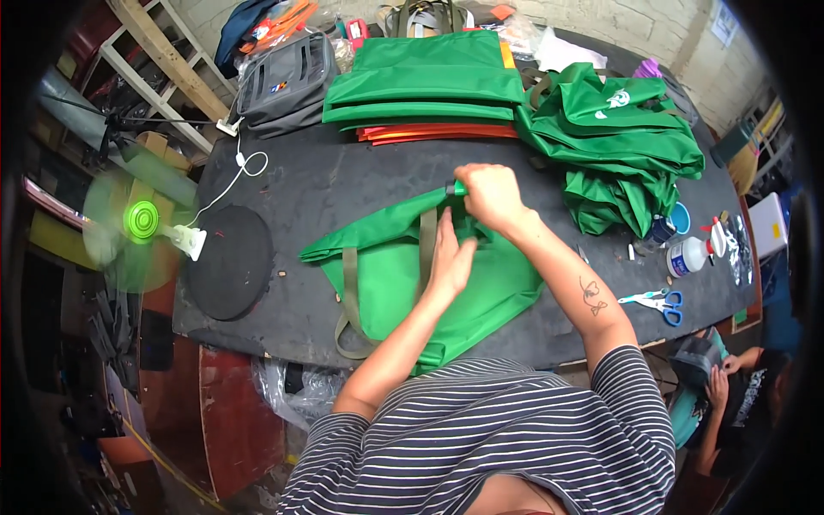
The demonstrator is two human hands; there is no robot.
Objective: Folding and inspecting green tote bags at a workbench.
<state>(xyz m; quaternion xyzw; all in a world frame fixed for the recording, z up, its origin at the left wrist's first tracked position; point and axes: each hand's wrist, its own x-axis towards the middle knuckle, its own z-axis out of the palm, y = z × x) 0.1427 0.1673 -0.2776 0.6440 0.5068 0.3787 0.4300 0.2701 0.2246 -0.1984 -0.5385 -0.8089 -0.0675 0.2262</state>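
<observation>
A green fabric bag (481, 296) with olive webbing straps lies on the dark table before me. My right hand (493, 199) is closed round the far right end of the bag's top edge, beside a small black fitting (451, 189), perhaps a buckle; what lies inside the fist is hidden. Just below it, my left hand (453, 257) rests against the bag with its fingers stretched out and its thumb apart. One strap (426, 245) runs beside that hand's fingers.
Folded green fabric pieces (421, 86) are stacked over orange ones at the back. More green bags (618, 129) lie heaped at the right, near a white bottle (687, 257) and blue-handled scissors (668, 305). A running fan (142, 221) stands left. Another person's hands (721, 378) show at lower right.
</observation>
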